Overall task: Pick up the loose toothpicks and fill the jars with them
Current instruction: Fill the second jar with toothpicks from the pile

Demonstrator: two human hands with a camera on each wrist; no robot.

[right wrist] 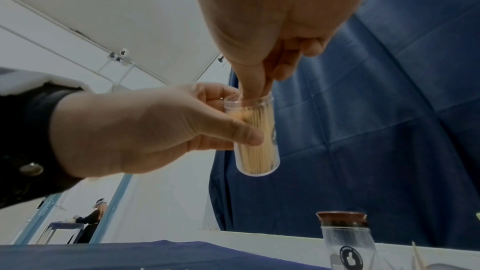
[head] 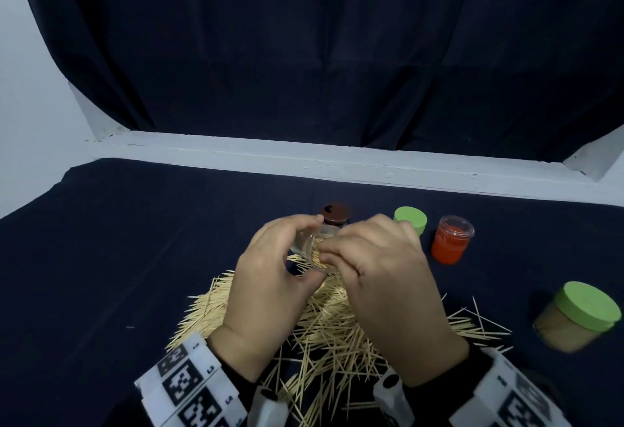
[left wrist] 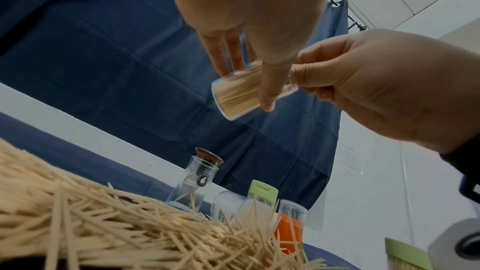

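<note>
Counted on the dark table (head: 135, 257): one brown-lidded jar (head: 335, 215), one orange jar (head: 450, 244), two green-lidded jars (head: 410, 219) (head: 577, 317), plus one clear jar (right wrist: 253, 137) packed with toothpicks, raised above the loose toothpick pile (head: 324, 328). Left hand (head: 266, 278) wrapped round that clear jar, thumb against its side. Right hand (head: 385, 278) over its mouth, fingertips (right wrist: 253, 89) pinched together inside the rim; hard to tell whether gripping toothpicks.

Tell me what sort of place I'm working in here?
Probably a staged recording booth, not a home: dark cloth covers the table, a matching curtain hangs behind, and another person at a similar table shows in the background.
</note>
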